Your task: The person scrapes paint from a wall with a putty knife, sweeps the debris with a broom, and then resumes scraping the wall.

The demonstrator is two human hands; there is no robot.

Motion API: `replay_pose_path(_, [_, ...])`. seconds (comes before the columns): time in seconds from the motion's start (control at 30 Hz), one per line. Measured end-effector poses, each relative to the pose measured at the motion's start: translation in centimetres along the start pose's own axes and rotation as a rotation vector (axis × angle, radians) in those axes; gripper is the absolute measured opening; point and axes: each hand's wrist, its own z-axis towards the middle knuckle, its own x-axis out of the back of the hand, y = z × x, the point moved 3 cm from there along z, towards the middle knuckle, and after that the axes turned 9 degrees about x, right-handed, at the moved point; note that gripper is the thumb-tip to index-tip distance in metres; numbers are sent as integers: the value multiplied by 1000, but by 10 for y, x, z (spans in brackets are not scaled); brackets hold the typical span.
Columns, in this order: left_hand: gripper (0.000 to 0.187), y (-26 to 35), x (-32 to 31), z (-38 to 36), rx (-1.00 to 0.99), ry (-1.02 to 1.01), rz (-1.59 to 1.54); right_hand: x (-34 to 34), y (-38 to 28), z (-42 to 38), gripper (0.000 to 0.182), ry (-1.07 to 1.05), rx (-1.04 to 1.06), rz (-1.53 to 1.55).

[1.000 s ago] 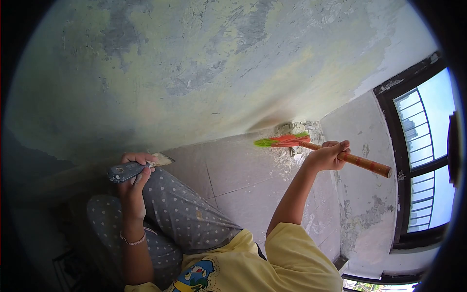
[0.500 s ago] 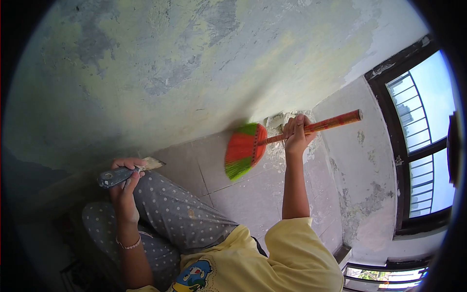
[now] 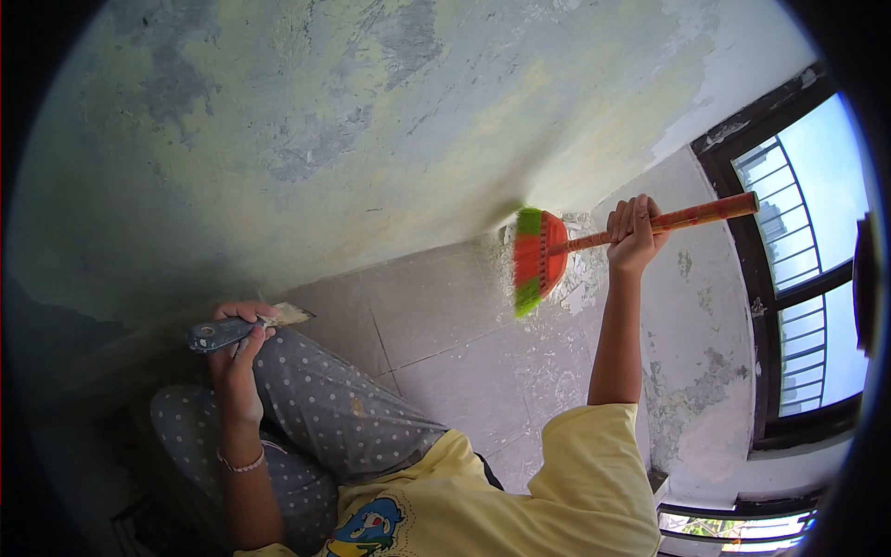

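A short broom (image 3: 551,252) with red and green bristles is in my right hand (image 3: 636,234), whose fingers wrap round its reddish handle. The bristles are low by the foot of the wall, over pale flakes and debris (image 3: 580,288) on the tiles. Near my raised knee, my left hand (image 3: 243,348) holds a scraper (image 3: 223,334) with a grey handle. Its blade, coated in pale residue, points right.
A patchy, scraped wall (image 3: 325,139) spans the top. Grey floor tiles (image 3: 445,306) lie below it. On the right are another peeling wall (image 3: 691,343) and a dark-framed window (image 3: 803,269) with bars outside.
My right hand and the broom have moved right, along the wall and over the debris. The bristles have left the bare tiles. My left hand with the scraper has stayed almost still.
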Motion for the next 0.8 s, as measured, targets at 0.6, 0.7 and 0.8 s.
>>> replay_pose_path(0.6, [14, -6, -6, 2, 8, 18, -17, 18, 68, -50, 42, 222, -49, 21])
replay_pose_path(0.7, [13, -11, 0, 1, 22, 23, -31, 12, 43, -30, 45, 150, -55, 87])
replay_pose_path(0.8, [13, -9, -4, 2, 19, 21, -31, 12, 19, -13, 46, -21, -17, 93])
